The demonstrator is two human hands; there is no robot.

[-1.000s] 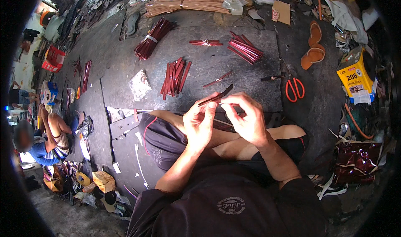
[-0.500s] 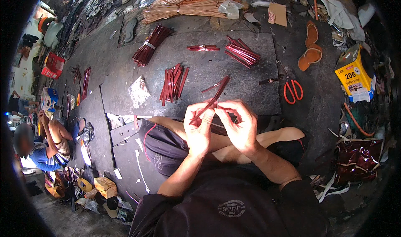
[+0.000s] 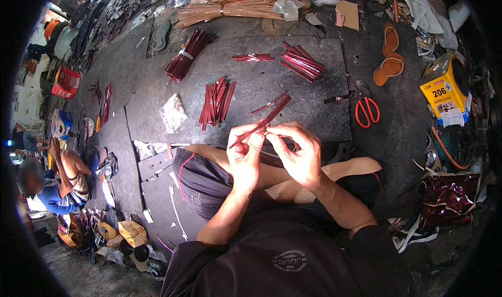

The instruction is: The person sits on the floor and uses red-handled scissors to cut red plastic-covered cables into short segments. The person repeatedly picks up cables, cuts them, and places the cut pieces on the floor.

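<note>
Both hands pinching a thin dark-red strip (image 3: 260,125) above the lap, left hand (image 3: 246,155) gripping its lower end, right hand (image 3: 298,150) fingering the middle, red strip bundle (image 3: 215,102) on the dark mat (image 3: 314,114) beyond, orange-handled scissors (image 3: 366,110) well to the right.

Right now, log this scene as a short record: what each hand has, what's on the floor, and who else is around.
left hand: pinching a dark red strip
right hand: pinching the same strip
floor ahead: loose pile of red strips, tied bundle, orange-handled scissors
right side: pair of orange sandals
other people: seated person at far left
</note>
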